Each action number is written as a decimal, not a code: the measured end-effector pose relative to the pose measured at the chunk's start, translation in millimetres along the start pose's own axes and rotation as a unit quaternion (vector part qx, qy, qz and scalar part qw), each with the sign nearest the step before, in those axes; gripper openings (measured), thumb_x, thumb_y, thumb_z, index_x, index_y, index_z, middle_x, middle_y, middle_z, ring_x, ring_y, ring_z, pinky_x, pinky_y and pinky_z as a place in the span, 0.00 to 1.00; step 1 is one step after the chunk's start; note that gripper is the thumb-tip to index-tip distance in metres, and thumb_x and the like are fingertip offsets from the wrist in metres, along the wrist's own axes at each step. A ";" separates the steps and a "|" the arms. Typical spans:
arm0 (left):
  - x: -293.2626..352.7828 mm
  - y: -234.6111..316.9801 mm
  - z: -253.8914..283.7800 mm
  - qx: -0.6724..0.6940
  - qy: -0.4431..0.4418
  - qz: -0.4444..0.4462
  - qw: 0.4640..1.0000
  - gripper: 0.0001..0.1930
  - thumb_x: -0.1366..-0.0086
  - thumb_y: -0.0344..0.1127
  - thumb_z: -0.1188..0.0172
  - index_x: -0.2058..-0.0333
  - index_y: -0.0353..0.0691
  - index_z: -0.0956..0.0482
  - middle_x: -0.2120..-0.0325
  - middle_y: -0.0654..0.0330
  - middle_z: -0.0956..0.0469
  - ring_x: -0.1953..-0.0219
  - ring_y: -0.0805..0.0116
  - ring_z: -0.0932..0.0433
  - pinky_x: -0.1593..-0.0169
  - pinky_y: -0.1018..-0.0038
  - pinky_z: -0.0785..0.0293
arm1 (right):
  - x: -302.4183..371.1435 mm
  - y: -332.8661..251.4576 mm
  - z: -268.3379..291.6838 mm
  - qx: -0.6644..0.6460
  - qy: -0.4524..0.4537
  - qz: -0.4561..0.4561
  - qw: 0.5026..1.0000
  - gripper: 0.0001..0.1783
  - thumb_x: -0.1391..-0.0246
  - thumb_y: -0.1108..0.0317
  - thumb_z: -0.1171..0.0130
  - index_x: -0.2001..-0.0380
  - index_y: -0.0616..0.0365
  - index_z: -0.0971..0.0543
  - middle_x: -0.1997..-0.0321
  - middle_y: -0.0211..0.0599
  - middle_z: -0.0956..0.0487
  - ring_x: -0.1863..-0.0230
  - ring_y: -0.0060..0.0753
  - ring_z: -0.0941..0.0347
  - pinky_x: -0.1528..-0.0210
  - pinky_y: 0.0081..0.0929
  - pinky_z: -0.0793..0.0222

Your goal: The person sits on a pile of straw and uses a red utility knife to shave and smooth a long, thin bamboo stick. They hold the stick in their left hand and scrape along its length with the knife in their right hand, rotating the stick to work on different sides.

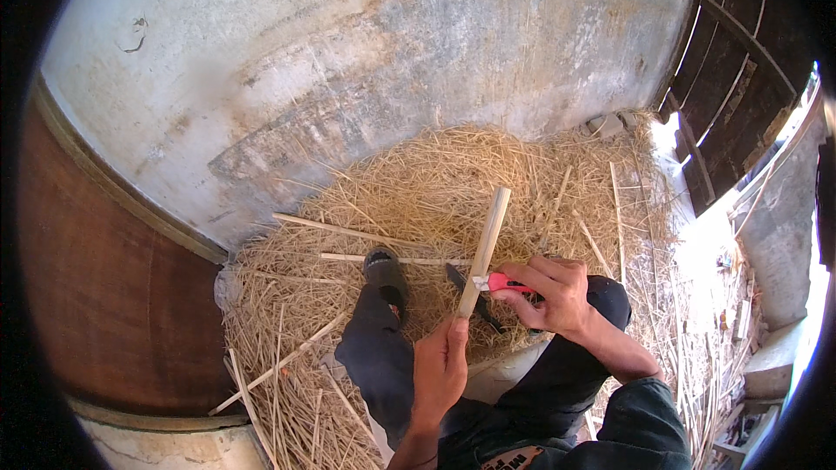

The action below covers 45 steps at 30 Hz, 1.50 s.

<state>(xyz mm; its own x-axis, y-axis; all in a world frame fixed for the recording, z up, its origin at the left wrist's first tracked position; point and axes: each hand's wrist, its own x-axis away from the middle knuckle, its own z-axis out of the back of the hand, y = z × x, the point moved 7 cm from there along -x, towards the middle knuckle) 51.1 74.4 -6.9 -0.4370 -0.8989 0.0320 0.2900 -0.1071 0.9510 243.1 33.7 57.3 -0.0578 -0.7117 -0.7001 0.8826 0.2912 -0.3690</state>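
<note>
Left hand (442,367) closed around the near end of a pale, flat wooden strip (493,228) above dry yellow straw (435,170); right hand (556,294) gripping a red-handled utility knife (502,282), blade at the strip's middle (strip in one piece, cutting apparently unfinished).

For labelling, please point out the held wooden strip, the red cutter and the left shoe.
Wooden strip (486,248), head view: middle of its length.
Red cutter (502,281), head view: its handle.
Left shoe (383,271), head view: its top.

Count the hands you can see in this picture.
2: the left hand grips the wooden strip at its lower end; the right hand holds the red cutter farther up it.
</note>
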 end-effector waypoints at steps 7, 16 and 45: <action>4.7 -2.9 8.0 -0.004 -0.007 0.007 1.000 0.22 0.19 0.45 0.50 0.69 0.33 0.27 0.84 0.55 0.38 0.81 0.69 0.39 0.74 0.64 0.39 | -5.4 0.1 6.3 0.026 -0.013 0.012 1.000 0.15 0.52 0.54 0.21 0.62 0.45 0.11 0.79 0.25 0.22 0.82 0.31 0.24 0.80 0.31 0.31; 31.7 -14.7 15.9 0.007 -0.044 0.053 0.998 0.24 0.18 0.46 0.52 0.73 0.36 0.30 0.83 0.66 0.38 0.78 0.77 0.42 0.74 0.69 0.45 | -16.4 19.1 22.3 0.046 -0.005 -0.053 0.998 0.15 0.48 0.59 0.23 0.59 0.51 0.11 0.74 0.34 0.16 0.78 0.37 0.19 0.75 0.31 0.26; 8.5 20.0 12.8 -0.058 0.008 -0.053 0.997 0.19 0.20 0.43 0.48 0.67 0.33 0.24 0.85 0.54 0.35 0.85 0.67 0.35 0.77 0.66 0.39 | 5.8 -27.3 -1.6 0.001 -0.052 0.021 0.998 0.16 0.48 0.53 0.23 0.59 0.46 0.12 0.77 0.24 0.24 0.82 0.29 0.24 0.80 0.31 0.30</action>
<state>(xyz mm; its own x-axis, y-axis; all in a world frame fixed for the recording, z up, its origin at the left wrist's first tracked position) 42.2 70.1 16.3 -0.4568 -0.8866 -0.0728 0.3395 -0.2494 0.9070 218.0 22.6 62.4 0.0284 -0.7615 -0.6475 0.8840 0.3215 -0.3393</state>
